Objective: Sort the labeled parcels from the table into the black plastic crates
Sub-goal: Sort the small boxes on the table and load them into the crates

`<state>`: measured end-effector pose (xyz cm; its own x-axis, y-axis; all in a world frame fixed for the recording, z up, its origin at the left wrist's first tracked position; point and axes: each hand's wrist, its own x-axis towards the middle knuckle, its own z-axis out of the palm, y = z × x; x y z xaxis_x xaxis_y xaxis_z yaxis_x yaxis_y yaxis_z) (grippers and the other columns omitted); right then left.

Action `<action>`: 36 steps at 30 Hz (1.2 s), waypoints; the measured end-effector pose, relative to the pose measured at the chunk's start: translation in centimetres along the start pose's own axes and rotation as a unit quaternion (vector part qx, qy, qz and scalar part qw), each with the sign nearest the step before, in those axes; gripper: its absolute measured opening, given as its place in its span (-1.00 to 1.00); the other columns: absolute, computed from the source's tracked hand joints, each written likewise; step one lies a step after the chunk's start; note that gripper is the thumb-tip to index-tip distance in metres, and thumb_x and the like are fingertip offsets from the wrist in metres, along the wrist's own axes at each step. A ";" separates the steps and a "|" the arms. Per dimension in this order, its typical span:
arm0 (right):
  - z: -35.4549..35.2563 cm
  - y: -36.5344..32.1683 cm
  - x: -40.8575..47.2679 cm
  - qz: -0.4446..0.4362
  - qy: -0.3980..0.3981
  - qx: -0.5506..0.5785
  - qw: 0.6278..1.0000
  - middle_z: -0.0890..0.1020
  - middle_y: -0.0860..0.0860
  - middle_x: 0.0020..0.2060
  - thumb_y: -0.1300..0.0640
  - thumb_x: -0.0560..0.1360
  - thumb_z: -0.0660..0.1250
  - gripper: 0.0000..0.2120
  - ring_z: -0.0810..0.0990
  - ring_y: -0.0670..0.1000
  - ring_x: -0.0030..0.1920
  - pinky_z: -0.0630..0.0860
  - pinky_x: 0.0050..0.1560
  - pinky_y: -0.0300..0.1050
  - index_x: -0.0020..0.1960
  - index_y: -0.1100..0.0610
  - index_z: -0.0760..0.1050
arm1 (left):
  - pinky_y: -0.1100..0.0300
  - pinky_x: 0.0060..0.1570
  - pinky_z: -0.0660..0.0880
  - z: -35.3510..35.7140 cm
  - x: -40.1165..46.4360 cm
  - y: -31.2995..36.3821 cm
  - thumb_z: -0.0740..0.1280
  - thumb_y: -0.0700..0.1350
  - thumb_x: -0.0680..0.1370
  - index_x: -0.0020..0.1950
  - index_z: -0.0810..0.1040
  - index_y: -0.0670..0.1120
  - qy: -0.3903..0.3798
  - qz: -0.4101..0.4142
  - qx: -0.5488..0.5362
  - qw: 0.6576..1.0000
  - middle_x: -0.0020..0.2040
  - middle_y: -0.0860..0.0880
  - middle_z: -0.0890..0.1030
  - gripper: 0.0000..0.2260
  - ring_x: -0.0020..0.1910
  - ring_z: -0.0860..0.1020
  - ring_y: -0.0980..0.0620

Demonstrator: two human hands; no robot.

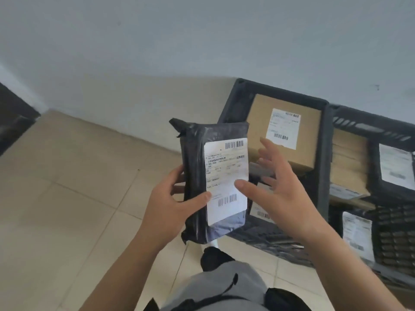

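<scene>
I am gripping a soft, light-looking black parcel [203, 180] by its edge, left hand [173, 203] beside the crate [324, 158]; right hand [278, 189] hovering open.

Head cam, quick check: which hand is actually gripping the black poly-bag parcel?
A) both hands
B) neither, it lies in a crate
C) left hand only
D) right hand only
C: the left hand grips the black poly-bag parcel at its left edge, thumb on the white label, while the right hand is spread open beside it, its thumb tip at most brushing the label, holding nothing.
</scene>
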<state>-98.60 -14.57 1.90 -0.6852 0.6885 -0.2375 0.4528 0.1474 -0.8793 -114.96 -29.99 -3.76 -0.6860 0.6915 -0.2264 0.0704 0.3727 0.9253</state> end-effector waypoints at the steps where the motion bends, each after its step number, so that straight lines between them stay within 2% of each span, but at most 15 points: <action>1: -0.8 -0.4 1.1 -0.010 0.009 0.000 1.000 0.28 -0.45 0.44 -0.44 0.32 0.44 -0.10 0.37 -0.23 0.41 0.38 0.38 -0.04 0.52 -0.50 0.01 | 0.34 -0.08 0.65 0.6 1.1 0.8 0.58 0.14 0.41 0.35 0.47 0.34 -0.014 0.009 0.032 0.999 0.16 0.37 0.62 -0.45 0.11 0.61 0.29; 2: -1.7 -0.8 2.1 -0.013 0.016 -0.003 1.000 0.28 -0.46 0.46 -0.52 0.28 0.41 -0.06 0.37 -0.25 0.42 0.40 0.37 -0.04 0.52 -0.51 0.00 | 0.33 -0.03 0.65 1.2 2.0 1.7 0.57 0.19 0.39 0.33 0.43 0.42 -0.028 0.020 0.063 0.997 0.16 0.40 0.60 -0.43 0.12 0.59 0.32; 4: -3.3 -1.1 4.2 0.000 0.034 -0.026 0.999 0.22 -0.33 0.59 -0.64 0.20 0.35 0.07 0.32 -0.12 0.54 0.42 0.46 0.17 0.58 -0.43 -0.04 | 0.34 0.03 0.61 2.6 3.9 3.0 0.50 0.30 0.36 0.32 0.35 0.51 -0.045 0.075 0.142 0.986 0.14 0.41 0.58 -0.42 0.11 0.59 0.32; 6: -4.6 -1.0 6.5 0.031 0.040 -0.069 0.996 0.19 -0.21 0.63 -0.68 0.18 0.28 0.15 0.30 -0.01 0.58 0.38 0.50 0.28 0.63 -0.33 -0.06 | 0.43 0.03 0.51 4.1 5.9 3.5 0.47 0.31 0.37 0.41 0.33 0.40 -0.039 0.154 0.221 0.962 0.16 0.31 0.58 -0.36 0.09 0.57 0.25; 9: -6.0 -0.4 9.1 0.080 0.044 -0.083 0.992 0.30 -0.14 0.57 -0.64 0.24 0.30 0.08 0.40 -0.02 0.42 0.36 0.35 0.01 0.63 -0.21 0.10 | 0.28 -0.05 0.62 5.8 8.5 3.6 0.57 0.14 0.42 0.50 0.45 0.05 -0.030 0.239 0.290 0.926 0.18 0.09 0.63 -0.31 0.07 0.61 0.11; 11: -7.0 0.2 10.3 0.108 0.045 -0.060 0.991 0.36 -0.13 0.51 -0.54 0.21 0.32 0.03 0.40 -0.06 0.32 0.33 0.25 -0.03 0.60 -0.20 0.20 | 0.16 -0.12 0.68 6.6 9.8 3.7 0.60 0.09 0.41 0.46 0.51 -0.07 -0.043 0.284 0.305 0.908 0.15 0.02 0.66 -0.33 0.03 0.64 0.04; 14: -8.4 1.0 11.2 0.135 0.036 -0.017 0.990 0.44 -0.12 0.47 -0.48 0.26 0.49 0.01 0.46 -0.03 0.38 0.39 0.27 0.03 0.61 -0.23 0.21 | 0.15 -0.18 0.69 7.5 11.6 3.7 0.64 0.04 0.37 0.40 0.57 -0.15 -0.054 0.334 0.300 0.892 0.12 -0.04 0.68 -0.35 0.01 0.67 0.00; 17: -9.3 1.2 11.6 0.119 0.073 0.018 0.990 0.61 -0.36 0.17 -0.26 0.26 0.51 -0.13 0.60 -0.30 0.16 0.42 0.12 -0.23 0.53 -0.34 0.30 | 0.15 -0.13 0.70 7.7 12.8 3.9 0.59 0.09 0.40 0.41 0.56 -0.14 -0.093 0.354 0.293 0.883 0.15 -0.04 0.68 -0.35 0.04 0.66 0.01; 19: -10.0 0.9 12.1 0.095 0.084 0.015 0.992 0.61 -0.46 0.03 -0.15 0.25 0.52 -0.17 0.57 -0.43 0.07 0.44 0.00 -0.34 0.49 -0.35 0.37 | 0.25 0.01 0.66 7.3 13.7 4.2 0.51 0.22 0.44 0.43 0.54 -0.01 -0.159 0.320 0.232 0.905 0.19 0.06 0.66 -0.38 0.11 0.64 0.12; 21: -10.6 -0.1 12.7 0.077 0.066 0.002 0.995 0.60 -0.44 0.04 -0.10 0.20 0.58 -0.13 0.58 -0.40 0.10 0.53 -0.01 -0.37 0.47 -0.34 0.39 | 0.27 0.02 0.66 6.2 15.2 4.9 0.43 0.32 0.46 0.31 0.59 0.17 -0.242 0.194 0.091 0.946 0.15 0.19 0.67 -0.52 0.09 0.66 0.16; 24: -10.9 -2.2 14.4 0.034 0.017 -0.004 0.999 0.63 -0.29 0.15 -0.13 0.15 0.63 -0.08 0.64 -0.20 0.20 0.62 0.15 -0.19 0.47 -0.31 0.42 | 0.08 -0.01 0.69 4.1 20.0 4.7 0.35 0.27 0.54 0.13 0.66 0.14 -0.195 0.045 -0.064 0.978 -0.01 0.10 0.72 -0.70 -0.03 0.70 0.03; 26: -10.8 -3.4 16.1 0.003 -0.003 -0.024 1.000 0.59 -0.21 0.24 -0.13 0.17 0.63 -0.08 0.57 -0.12 0.32 0.59 0.26 -0.08 0.49 -0.30 0.40 | -0.03 0.09 0.68 2.8 24.4 2.9 0.34 0.13 0.60 0.16 0.66 0.08 -0.135 -0.003 -0.056 0.989 -0.01 0.08 0.71 -0.77 0.01 0.68 0.06; 28: -11.1 -4.1 17.7 -0.016 -0.024 -0.038 0.999 0.49 -0.09 0.35 -0.05 0.20 0.66 -0.07 0.49 -0.09 0.40 0.59 0.31 -0.03 0.51 -0.30 0.38 | -0.10 0.22 0.62 2.1 27.9 0.9 0.37 0.03 0.63 0.32 0.61 0.06 -0.126 -0.064 -0.015 0.990 0.15 0.05 0.65 -0.74 0.15 0.63 0.05; 32: -10.1 -3.8 21.4 -0.031 -0.092 -0.069 0.993 0.40 -0.03 0.38 0.09 0.25 0.65 -0.05 0.41 -0.02 0.45 0.51 0.40 0.10 0.55 -0.21 0.35 | 0.01 0.20 0.61 2.2 30.5 -2.0 0.38 0.08 0.63 0.52 0.43 0.15 -0.236 -0.137 0.006 0.962 0.31 0.11 0.56 -0.55 0.23 0.57 0.15; 36: -7.9 -2.5 24.4 -0.035 -0.142 -0.117 0.982 0.32 -0.13 0.39 -0.09 0.24 0.60 -0.08 0.36 -0.04 0.46 0.46 0.43 -0.03 0.54 -0.23 0.32 | 0.17 0.05 0.58 2.8 30.1 -2.9 0.34 0.04 0.67 0.25 0.46 0.50 -0.296 -0.130 0.015 0.946 0.11 0.44 0.57 -0.68 0.05 0.60 0.39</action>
<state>-111.97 7.52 1.56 -0.8358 0.4498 -0.3147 0.4949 0.3691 -0.7867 -133.78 -8.52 -14.10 -0.1572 0.7962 -0.5843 -0.0189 0.5891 0.8079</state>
